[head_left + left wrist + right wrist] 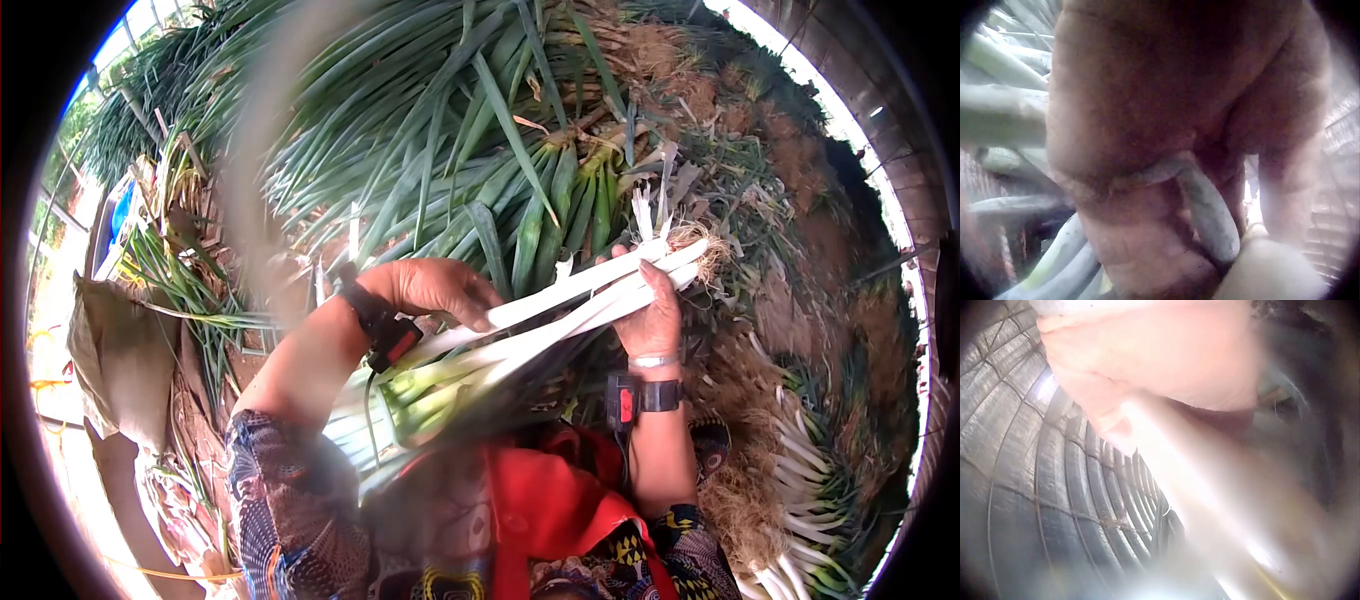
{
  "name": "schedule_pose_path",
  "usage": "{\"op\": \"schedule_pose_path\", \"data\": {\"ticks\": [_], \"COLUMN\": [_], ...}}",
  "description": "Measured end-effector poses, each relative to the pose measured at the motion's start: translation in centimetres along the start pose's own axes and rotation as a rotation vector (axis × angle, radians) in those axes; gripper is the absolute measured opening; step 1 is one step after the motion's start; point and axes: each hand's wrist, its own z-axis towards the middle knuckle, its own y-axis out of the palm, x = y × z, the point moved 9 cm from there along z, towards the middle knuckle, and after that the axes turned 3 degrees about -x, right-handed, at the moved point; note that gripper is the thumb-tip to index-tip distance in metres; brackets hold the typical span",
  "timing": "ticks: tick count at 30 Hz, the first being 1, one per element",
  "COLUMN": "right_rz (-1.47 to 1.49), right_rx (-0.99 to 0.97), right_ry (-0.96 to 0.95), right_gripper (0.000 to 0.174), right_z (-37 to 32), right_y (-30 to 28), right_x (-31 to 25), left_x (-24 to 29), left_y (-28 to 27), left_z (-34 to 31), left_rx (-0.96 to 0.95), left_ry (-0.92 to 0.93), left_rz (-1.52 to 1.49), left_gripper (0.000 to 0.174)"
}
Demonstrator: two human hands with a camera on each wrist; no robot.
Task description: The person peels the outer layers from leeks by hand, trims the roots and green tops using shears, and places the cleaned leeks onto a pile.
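Note:
Several long green onions (575, 312) with thick white shanks lie slantwise between the two hands, their stringy roots (712, 258) at the right end. My right hand (652, 318) grips the white shanks near the roots, the thumb lying over them. My left hand (440, 288) holds an upper stalk farther along, its fingers curled down around it. In the left wrist view a grey-green strip (1207, 212) hangs between the fingers. A blurred white shank (1197, 487) passes under the right hand in the right wrist view. The green ends of the bunch spread over the lap.
A large heap of green onions (390, 130) lies ahead, leaves toward the left. Trimmed white-stemmed onions (800, 470) with matted roots (745, 480) are piled at lower right. Loose leaf scraps and soil (800, 250) cover the right side. A brown sack (125, 350) stands at left.

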Motion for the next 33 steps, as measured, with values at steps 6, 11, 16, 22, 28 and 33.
{"op": "schedule_pose_path", "data": {"ticks": [6,11,16,22,28,33], "right_rz": [-0.106,-0.133,-0.093,-0.095,0.0,0.029], "right_rx": [0.074,0.099,0.144,0.209,0.236,0.231], "right_ry": [-0.066,-0.049,-0.024,-0.004,0.004,-0.019], "right_gripper": [0.026,0.024,0.026,0.025,0.019,0.021], "right_z": [0.5,0.5,1.1,1.4,1.9,2.7], "right_y": [-0.5,0.0,-2.2,-3.2,-4.8,-5.6], "right_x": [-0.3,-0.2,0.3,0.8,1.2,1.6], "left_x": [2.1,3.4,4.9,5.8,6.3,6.4], "left_y": [0.2,-0.4,0.5,5.3,7.8,10.0], "left_z": [0.7,0.1,-1.2,-1.9,-3.2,-3.8], "left_rx": [0.13,0.352,0.726,1.024,0.865,0.868], "left_ry": [-0.086,-0.031,0.045,0.387,0.665,0.731], "left_rz": [0.351,0.444,0.72,1.309,1.436,1.579], "left_gripper": [0.047,0.043,0.032,0.013,0.022,0.026]}}
